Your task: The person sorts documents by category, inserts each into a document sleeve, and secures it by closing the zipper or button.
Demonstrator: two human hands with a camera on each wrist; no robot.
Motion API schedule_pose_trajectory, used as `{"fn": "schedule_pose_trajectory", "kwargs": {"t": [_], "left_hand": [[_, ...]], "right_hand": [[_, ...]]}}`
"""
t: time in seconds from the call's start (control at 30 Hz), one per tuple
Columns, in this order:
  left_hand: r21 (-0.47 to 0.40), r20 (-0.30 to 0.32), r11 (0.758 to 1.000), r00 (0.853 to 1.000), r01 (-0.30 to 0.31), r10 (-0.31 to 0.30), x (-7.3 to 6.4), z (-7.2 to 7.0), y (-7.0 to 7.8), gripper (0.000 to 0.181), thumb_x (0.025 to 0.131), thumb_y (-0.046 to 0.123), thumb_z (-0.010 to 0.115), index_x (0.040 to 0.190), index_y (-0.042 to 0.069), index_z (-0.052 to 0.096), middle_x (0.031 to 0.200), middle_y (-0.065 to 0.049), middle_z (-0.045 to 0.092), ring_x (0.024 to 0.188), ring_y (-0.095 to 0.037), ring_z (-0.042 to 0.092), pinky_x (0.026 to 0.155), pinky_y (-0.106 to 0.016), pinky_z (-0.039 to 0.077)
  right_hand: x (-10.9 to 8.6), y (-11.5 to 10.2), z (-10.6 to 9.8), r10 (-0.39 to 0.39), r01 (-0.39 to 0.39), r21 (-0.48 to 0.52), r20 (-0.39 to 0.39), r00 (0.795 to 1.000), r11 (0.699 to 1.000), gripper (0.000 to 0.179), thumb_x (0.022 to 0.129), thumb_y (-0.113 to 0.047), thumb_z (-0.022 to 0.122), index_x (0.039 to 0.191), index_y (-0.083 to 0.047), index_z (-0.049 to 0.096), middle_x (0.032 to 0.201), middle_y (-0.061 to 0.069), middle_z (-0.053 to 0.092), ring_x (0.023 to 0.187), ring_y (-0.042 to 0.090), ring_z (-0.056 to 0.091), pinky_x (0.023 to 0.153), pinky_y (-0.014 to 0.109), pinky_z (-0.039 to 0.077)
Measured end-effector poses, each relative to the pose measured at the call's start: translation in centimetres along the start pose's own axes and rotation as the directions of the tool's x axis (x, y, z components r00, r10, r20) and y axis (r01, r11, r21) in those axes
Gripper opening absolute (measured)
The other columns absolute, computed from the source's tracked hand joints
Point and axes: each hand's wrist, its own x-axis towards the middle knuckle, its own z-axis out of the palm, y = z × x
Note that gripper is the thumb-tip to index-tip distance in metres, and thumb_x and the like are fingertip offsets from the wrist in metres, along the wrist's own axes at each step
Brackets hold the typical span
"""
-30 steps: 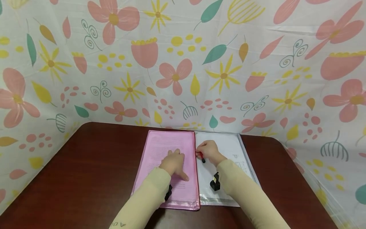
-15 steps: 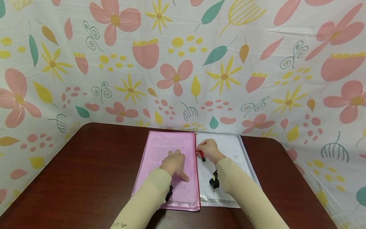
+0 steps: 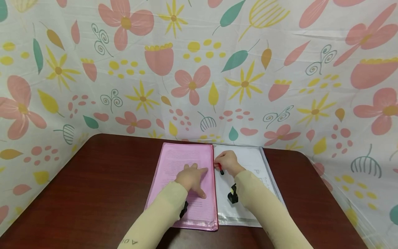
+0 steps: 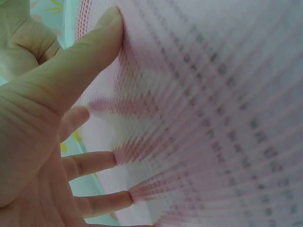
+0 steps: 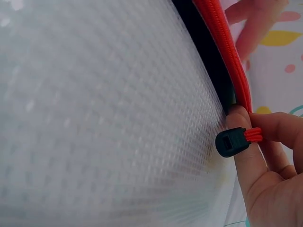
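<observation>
A pink mesh zip pouch (image 3: 172,155) with printed pages inside lies on the table. My left hand (image 3: 190,178) rests on it with fingers spread; in the left wrist view its fingertips (image 4: 124,197) touch the mesh. At the pouch's right edge, my right hand (image 3: 228,160) pinches the zipper pull (image 5: 232,142), a red cord with a black end. Along that edge runs the red zipper (image 5: 226,49), seen close in the right wrist view. Right beside it is a whitish see-through zip pouch (image 3: 245,152) holding printed paper, partly under my right arm.
Both pouches lie on a dark brown table (image 3: 102,180) with rounded far corners. A flower-printed cloth (image 3: 192,52) hangs behind the table and along its sides. On the right wrist sits a small black device (image 3: 233,194).
My left hand's forefinger has stretched away from the others toward the red edge. The right hand keeps its pinch, with barely any shift.
</observation>
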Motion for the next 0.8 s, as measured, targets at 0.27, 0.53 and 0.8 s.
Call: {"fn": "schedule_pose_trajectory", "kwargs": {"t": [0.27, 0.53, 0.8], "left_hand": [[0.039, 0.024, 0.999, 0.999, -0.038, 0.037, 0.3, -0.6, 0.3, 0.090, 0.055, 0.051, 0.086, 0.135, 0.031, 0.052, 0.143, -0.011, 0.039, 0.122, -0.034, 0.042, 0.094, -0.050, 0.044], [-0.041, 0.000, 0.993, 0.994, -0.111, 0.111, 1.5, -0.4, 0.4, 0.083, 0.055, 0.042, 0.089, 0.128, 0.015, 0.059, 0.139, -0.006, 0.048, 0.125, -0.031, 0.044, 0.100, -0.039, 0.044], [-0.028, -0.010, 0.992, 0.993, -0.120, 0.120, 1.9, 0.0, 0.2, 0.086, 0.054, 0.045, 0.089, 0.129, 0.015, 0.058, 0.137, -0.005, 0.051, 0.122, -0.029, 0.046, 0.098, -0.040, 0.045]], "right_hand": [[0.0, -0.1, 0.1, 0.018, -0.018, 0.013, 0.014, 1.000, 1.000, 0.012, 0.082, 0.005, 0.063, 0.092, 0.012, 0.062, 0.064, 0.010, 0.064, 0.052, 0.013, 0.059, 0.054, 0.026, 0.055], [0.4, 0.0, -0.1, 0.023, -0.024, 0.030, 0.046, 0.999, 0.999, 0.014, 0.082, 0.006, 0.062, 0.092, 0.014, 0.062, 0.065, 0.012, 0.066, 0.053, 0.013, 0.060, 0.056, 0.027, 0.055], [0.3, -0.2, -0.2, 0.003, -0.004, 0.041, 0.037, 0.999, 0.999, 0.011, 0.080, 0.007, 0.061, 0.088, 0.014, 0.062, 0.063, 0.012, 0.065, 0.051, 0.013, 0.060, 0.054, 0.026, 0.055]]}}
